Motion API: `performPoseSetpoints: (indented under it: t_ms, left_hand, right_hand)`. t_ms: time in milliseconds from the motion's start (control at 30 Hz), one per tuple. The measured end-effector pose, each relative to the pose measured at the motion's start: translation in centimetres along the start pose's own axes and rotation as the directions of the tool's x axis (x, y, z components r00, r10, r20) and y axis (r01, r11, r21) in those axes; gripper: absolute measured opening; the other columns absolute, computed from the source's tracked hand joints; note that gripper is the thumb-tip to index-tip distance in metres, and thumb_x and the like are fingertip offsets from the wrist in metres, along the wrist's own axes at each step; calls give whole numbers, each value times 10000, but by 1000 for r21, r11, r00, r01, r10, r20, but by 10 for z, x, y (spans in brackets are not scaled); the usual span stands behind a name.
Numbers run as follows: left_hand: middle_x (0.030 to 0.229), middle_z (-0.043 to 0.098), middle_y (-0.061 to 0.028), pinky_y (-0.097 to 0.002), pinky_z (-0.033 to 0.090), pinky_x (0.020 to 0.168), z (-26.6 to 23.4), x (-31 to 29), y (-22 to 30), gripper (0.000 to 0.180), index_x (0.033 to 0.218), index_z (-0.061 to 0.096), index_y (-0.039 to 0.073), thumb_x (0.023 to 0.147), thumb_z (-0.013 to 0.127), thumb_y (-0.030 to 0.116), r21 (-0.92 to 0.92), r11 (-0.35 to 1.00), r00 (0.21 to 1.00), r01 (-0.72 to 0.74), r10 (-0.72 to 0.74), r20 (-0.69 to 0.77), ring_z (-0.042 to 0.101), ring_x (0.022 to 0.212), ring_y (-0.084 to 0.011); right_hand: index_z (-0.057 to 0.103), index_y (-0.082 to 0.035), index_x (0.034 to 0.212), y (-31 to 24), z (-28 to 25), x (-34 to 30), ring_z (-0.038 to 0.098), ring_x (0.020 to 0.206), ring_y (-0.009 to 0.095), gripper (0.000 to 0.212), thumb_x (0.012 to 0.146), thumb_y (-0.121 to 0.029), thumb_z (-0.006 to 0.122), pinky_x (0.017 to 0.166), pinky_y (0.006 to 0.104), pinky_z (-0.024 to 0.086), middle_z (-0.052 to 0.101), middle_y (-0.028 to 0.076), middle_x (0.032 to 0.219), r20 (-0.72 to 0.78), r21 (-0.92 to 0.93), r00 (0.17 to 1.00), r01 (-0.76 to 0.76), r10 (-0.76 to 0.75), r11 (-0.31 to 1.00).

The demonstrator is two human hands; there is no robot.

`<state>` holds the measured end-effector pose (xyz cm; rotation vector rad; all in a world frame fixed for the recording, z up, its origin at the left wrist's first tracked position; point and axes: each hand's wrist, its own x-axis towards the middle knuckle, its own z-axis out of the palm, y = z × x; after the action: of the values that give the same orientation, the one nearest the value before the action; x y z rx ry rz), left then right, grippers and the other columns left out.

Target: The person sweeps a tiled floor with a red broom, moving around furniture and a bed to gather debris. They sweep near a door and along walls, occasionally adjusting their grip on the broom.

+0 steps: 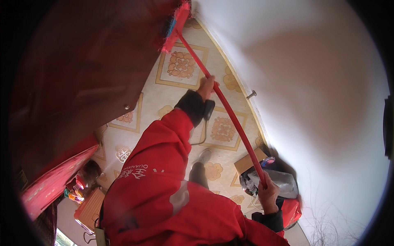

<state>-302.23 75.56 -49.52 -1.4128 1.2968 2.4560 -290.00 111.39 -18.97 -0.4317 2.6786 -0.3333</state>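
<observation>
My left hand is closed around the middle of a long red broom handle. Lower down on the right, my right hand grips the end of the same handle. The pink-bristled broom head, with a blue strip, sits at the far end beside a dark red panel that looks like a door. Whether the bristles touch that panel, I cannot tell. A dark device with a cord hangs by my left wrist. Both arms wear red sleeves with black cuffs.
A white wall runs along the right, with a small metal doorstop low on it. Patterned floor lies below. A cardboard box and a grey bag stand near my right hand. An orange-brown case is at lower left.
</observation>
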Motion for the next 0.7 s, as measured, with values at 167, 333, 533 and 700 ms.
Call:
performPoseSetpoints:
  t_ms: [167,333,533,700]
  left_hand:
    - [682,598,-90,-289,451,459,-52,-146,-79,288,762,537,37,881,455,285,-40,989,989,142,-141,35,542,522,-162]
    - [892,636,-107,-276,396,481,-116,-296,-161,202,875,493,80,889,453,278,-236,616,659,751,-714,236,414,501,-122]
    - [772,619,-146,-255,287,341,-61,-309,-166,169,847,421,67,875,458,229,-66,723,707,688,-647,285,358,382,-125]
    - [678,619,-109,-261,331,387,-12,-225,-118,269,805,553,38,864,442,276,127,914,860,384,-405,312,442,421,-132]
  right_hand:
    - [596,-165,952,66,-25,-79,597,619,313,246,710,-131,627,535,391,464,596,104,659,193,-150,981,7,23,989]
    - [629,-163,852,153,-47,-141,600,602,276,191,666,-121,635,522,357,463,599,76,659,332,-173,943,82,-20,982]
    - [633,-141,867,167,-56,-239,573,503,212,157,711,-157,644,481,322,438,560,93,568,506,-13,719,-545,476,838]
    - [602,-54,974,107,-6,-250,507,478,117,260,747,-168,659,472,283,420,525,68,541,473,138,781,-523,408,841]
